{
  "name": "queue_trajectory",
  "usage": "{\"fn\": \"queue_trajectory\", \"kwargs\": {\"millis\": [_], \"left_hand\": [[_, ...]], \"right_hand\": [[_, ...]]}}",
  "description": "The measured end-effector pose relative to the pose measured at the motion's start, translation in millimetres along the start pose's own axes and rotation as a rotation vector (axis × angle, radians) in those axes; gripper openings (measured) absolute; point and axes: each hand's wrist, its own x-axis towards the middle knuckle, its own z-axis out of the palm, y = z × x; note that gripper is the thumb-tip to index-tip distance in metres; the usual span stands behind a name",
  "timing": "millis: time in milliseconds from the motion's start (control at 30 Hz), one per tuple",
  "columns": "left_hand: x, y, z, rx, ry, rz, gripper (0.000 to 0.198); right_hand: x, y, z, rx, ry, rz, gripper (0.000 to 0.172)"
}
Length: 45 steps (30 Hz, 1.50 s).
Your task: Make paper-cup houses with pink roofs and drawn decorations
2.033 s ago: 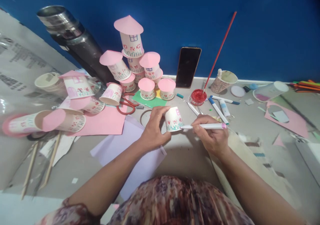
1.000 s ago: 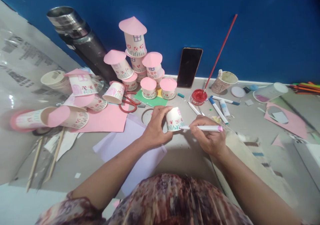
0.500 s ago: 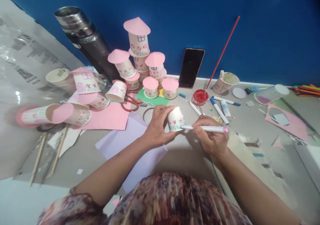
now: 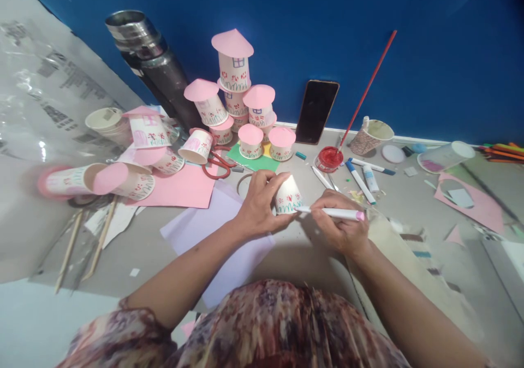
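Note:
My left hand point(image 4: 260, 204) is closed around a small white paper cup point(image 4: 289, 196), turned upside down, with red flowers and green grass strokes drawn on its side. Between the fingers of my right hand point(image 4: 341, 223) is a white marker point(image 4: 338, 213) with a pink end. Its tip meets the lower edge of the cup, by the green strokes. Under my left forearm lies a sheet of lilac paper point(image 4: 221, 253). Just beyond the cup, two small paper-cup houses with pink roofs stand on green paper point(image 4: 262, 163).
Behind are stacked cup houses point(image 4: 235, 73), a steel flask point(image 4: 159, 73) and a phone point(image 4: 317, 111) leaning on the blue wall. Red paint point(image 4: 329, 158) holds a long brush point(image 4: 370, 84). Markers point(image 4: 360, 181), red scissors point(image 4: 219, 166) and pink paper point(image 4: 176, 188) lie around.
The view has shifted slightly, so the background sits a little further right. My right hand with the marker has moved slightly left along the cup's edge. Both hands keep their hold.

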Motion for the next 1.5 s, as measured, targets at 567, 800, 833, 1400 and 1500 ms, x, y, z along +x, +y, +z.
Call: {"fn": "queue_trajectory", "kwargs": {"millis": [567,800,833,1400,1500], "left_hand": [[-2.2,1.5,1.4,0.162,0.023,0.047,0.079],[-3.2,1.2,1.8,0.254,0.034,0.081,0.08],[-3.1,1.2,2.0,0.259,0.043,0.09,0.08],[-4.8,0.0,7.2,0.336,0.077,0.134,0.08],[-5.3,-0.2,7.3,0.348,0.061,0.122,0.082]], "right_hand": [[-2.6,1.0,0.4,0.03,-0.009,-0.036,0.017],[-1.4,-2.0,3.0,-0.027,-0.013,-0.089,0.018],[-1.0,-2.2,3.1,-0.035,-0.012,-0.097,0.018],[-3.3,-2.7,5.5,-0.055,-0.034,-0.159,0.017],[-2.9,-3.0,6.1,-0.068,-0.04,-0.157,0.019]]}}
